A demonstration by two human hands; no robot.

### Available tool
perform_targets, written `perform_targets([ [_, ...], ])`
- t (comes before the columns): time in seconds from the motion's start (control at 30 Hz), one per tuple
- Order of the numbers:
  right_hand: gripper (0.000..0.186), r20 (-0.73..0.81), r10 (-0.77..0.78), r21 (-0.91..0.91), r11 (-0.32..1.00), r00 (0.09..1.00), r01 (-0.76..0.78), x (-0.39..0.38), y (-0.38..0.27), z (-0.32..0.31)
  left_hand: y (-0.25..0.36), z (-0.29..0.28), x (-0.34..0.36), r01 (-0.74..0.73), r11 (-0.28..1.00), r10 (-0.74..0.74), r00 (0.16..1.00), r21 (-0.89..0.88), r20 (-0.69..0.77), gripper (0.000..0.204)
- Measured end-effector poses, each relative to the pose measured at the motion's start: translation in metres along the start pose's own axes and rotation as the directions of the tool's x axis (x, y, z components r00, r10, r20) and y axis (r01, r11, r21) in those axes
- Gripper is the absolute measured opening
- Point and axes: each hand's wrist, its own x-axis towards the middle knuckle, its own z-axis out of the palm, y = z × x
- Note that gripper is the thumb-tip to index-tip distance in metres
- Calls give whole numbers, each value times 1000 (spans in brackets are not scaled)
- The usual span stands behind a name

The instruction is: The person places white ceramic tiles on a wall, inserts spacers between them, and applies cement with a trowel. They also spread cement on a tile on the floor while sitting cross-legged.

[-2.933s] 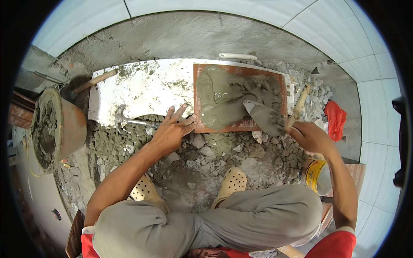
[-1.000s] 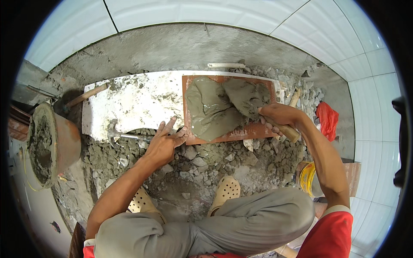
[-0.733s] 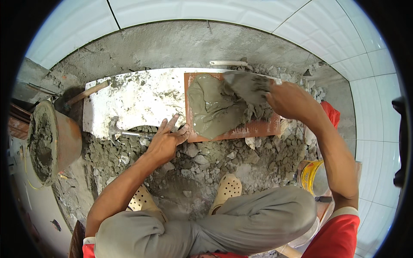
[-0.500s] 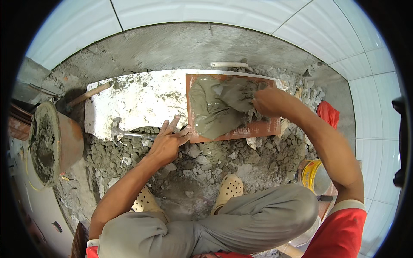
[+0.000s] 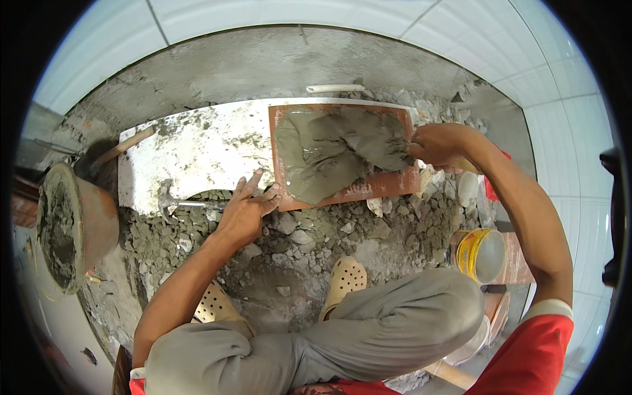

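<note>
A reddish-brown tile lies on a white, mortar-spattered board, with wet grey mortar spread over most of its face. My right hand is closed round the handle of a trowel at the tile's right edge; mortar covers the blade and blurs its outline. Fingers spread, my left hand rests at the tile's lower left corner and the board's near edge, holding nothing. Just left of it lies a metal-headed hammer.
Broken rubble surrounds the board and my feet. A mortar-filled bucket stands at left, beside a wooden-handled tool. A yellow-banded tub sits at right. Beyond the board rises a bare cement strip below white wall tiles.
My right hand has moved right across the tile with the trowel, and the mortar now reaches farther toward the tile's right side. My left hand stays at the corner. The view has shifted slightly.
</note>
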Motion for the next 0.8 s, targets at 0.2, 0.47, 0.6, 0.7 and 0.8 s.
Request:
perform_targets([
  [0.2,43,-12,-39,33,999,999,40,19,17,61,0,2,1,-15,1000,16,999,11,-37,62],
  [0.47,34,-257,-16,-70,998,966,-2,2,22,119,1,1,1,17,1000,-17,1000,19,7,62],
  [0.6,33,-277,17,-59,998,961,-35,-19,13,108,1,-1,0,9,1000,-10,998,16,60,66],
  [0.7,34,-298,40,-104,992,954,-74,-43,12,78,1,-3,-1,11,1000,-12,998,17,64,65],
  [0.8,34,-317,-52,-220,975,947,-20,-53,2,47,1,-2,0,6,1000,-8,998,29,62,65],
])
